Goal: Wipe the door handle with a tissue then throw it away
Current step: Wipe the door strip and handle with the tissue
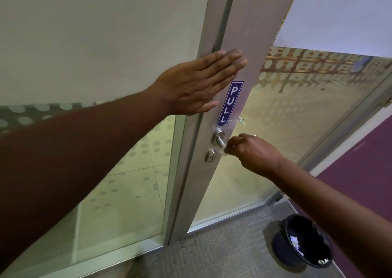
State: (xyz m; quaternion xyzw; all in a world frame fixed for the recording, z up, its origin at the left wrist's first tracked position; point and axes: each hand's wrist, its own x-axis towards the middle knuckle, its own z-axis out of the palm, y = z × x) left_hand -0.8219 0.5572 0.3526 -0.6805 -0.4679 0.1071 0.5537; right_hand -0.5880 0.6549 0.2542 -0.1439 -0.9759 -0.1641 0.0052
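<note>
A silver lever door handle (219, 138) sits on the grey frame of a glass door, below a blue PULL sticker (230, 103). My right hand (253, 152) is closed around the lever's outer end, with a small white tissue (224, 151) showing under its fingers. Most of the tissue and the lever's tip are hidden by the fingers. My left hand (197, 84) lies flat against the door frame above the sticker, fingers spread and holding nothing.
A keyhole cylinder (211, 156) sits just below the handle. A black waste bin (303, 241) with a dark liner and scraps of paper stands on the grey carpet at the lower right. A purple wall (360, 171) runs along the right. Glass panels flank the door.
</note>
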